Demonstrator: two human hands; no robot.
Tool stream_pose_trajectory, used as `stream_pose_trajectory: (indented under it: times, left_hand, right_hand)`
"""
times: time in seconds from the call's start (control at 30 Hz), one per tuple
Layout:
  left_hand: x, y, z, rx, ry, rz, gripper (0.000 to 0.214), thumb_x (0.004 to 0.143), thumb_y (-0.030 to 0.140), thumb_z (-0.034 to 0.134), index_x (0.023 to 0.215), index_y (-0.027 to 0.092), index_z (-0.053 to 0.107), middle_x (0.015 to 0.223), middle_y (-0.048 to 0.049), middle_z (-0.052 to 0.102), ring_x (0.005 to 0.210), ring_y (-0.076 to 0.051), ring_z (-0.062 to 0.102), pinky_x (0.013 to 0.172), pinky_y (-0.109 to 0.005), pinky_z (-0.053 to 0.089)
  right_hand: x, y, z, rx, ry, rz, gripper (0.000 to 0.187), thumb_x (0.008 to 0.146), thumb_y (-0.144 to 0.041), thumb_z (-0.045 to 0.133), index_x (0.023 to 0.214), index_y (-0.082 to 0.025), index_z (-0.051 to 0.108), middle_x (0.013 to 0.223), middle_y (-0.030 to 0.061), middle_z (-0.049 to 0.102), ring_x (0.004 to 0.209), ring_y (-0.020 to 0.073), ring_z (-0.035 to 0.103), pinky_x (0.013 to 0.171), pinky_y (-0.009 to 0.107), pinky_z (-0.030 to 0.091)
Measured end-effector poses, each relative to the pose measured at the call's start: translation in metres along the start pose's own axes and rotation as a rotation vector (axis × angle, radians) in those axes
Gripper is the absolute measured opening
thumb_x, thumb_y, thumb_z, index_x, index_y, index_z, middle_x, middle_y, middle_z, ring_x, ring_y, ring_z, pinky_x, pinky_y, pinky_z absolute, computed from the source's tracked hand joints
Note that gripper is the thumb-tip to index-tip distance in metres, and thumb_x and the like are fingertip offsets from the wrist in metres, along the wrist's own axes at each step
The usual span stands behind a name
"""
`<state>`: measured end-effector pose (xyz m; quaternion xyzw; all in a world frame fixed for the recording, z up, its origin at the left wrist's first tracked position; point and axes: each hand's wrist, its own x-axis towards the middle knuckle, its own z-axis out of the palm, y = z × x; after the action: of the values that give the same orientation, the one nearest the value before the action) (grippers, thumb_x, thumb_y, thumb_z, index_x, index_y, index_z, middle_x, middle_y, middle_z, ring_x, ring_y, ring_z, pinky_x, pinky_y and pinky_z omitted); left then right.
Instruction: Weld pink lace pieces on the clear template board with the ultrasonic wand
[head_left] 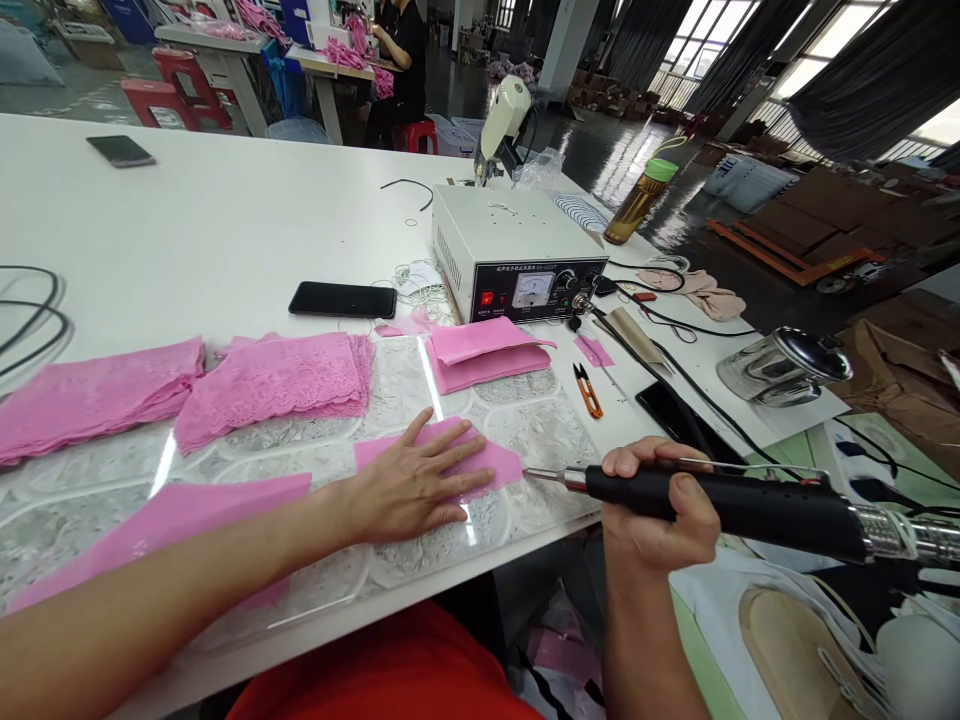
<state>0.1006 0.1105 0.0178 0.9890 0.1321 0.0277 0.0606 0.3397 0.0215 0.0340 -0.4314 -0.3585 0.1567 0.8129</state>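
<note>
My left hand (412, 480) lies flat with fingers spread on a small pink fabric piece (495, 462) on the clear sheet (450, 545) over the white table. My right hand (660, 500) is wrapped round the black handle of a handheld welding tool (750, 505). The tool's metal tip (544, 474) points left and touches or nearly touches the right edge of the pink piece. A cable runs from the tool toward the white control box (510, 250).
Stacks of pink lace (277, 385) and pink fabric (484, 352) lie behind my hand, a larger pink sheet (180, 520) on the left. Orange snips (589, 390), two phones (343, 299), a bottle (637, 200) and a steel pot (784, 365) are nearby. A person works at a far table.
</note>
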Motion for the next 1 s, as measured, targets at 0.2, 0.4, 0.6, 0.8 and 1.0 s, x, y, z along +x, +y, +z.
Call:
stream_pose_trajectory:
  times: [0.2,0.4,0.6,0.8,1.0]
  left_hand:
    - [0.0,-0.001,0.0,0.003,0.01,0.004,0.052,0.1,0.054,0.032,0.146,0.031,0.038,0.154,-0.0082,0.032,0.145,-0.032,0.023,0.115,-0.06,-0.001]
    - [0.0,0.0,0.003,-0.006,0.018,0.004,0.052,0.099,0.055,0.034,0.145,0.032,0.038,0.155,-0.0076,0.032,0.145,-0.031,0.023,0.116,-0.06,-0.001]
    - [-0.002,-0.003,-0.018,-0.14,0.01,-0.045,0.05,0.1,0.05,0.037,0.144,0.029,0.04,0.155,-0.0099,0.03,0.145,-0.032,0.022,0.115,-0.062,0.009]
    - [-0.045,-0.015,-0.043,-0.376,0.151,-0.095,0.03,0.094,0.032,0.053,0.119,0.017,0.06,0.145,-0.0154,0.046,0.141,-0.03,0.033,0.113,-0.049,0.031]
    - [-0.078,-0.012,-0.038,-0.428,0.021,-0.143,0.019,0.083,0.019,0.066,0.103,0.018,0.065,0.147,-0.0133,0.044,0.143,-0.032,0.029,0.114,-0.054,0.028]
  right_hand:
    - [0.0,-0.002,0.001,0.034,0.016,0.036,0.009,0.069,-0.025,0.05,0.074,-0.019,0.055,0.07,-0.0009,0.052,0.051,0.0103,0.051,0.047,0.027,0.045]
    - [0.0,-0.004,0.003,0.06,-0.004,0.05,0.005,0.068,-0.021,0.052,0.071,-0.019,0.055,0.07,-0.0007,0.055,0.052,0.0108,0.054,0.049,0.028,0.046]
    - [0.003,-0.007,0.005,0.039,0.038,0.08,0.01,0.062,-0.023,0.052,0.07,-0.019,0.056,0.068,-0.0011,0.054,0.049,0.0104,0.051,0.046,0.027,0.043]
    - [0.008,-0.01,0.005,0.015,0.223,0.099,0.019,0.042,-0.024,0.039,0.057,-0.019,0.049,0.053,-0.0028,0.045,0.039,0.0099,0.038,0.036,0.023,0.031]
    - [0.008,-0.006,0.007,0.044,0.188,0.163,0.022,0.036,-0.024,0.036,0.054,-0.019,0.047,0.053,-0.0026,0.042,0.037,0.0092,0.036,0.035,0.023,0.028]
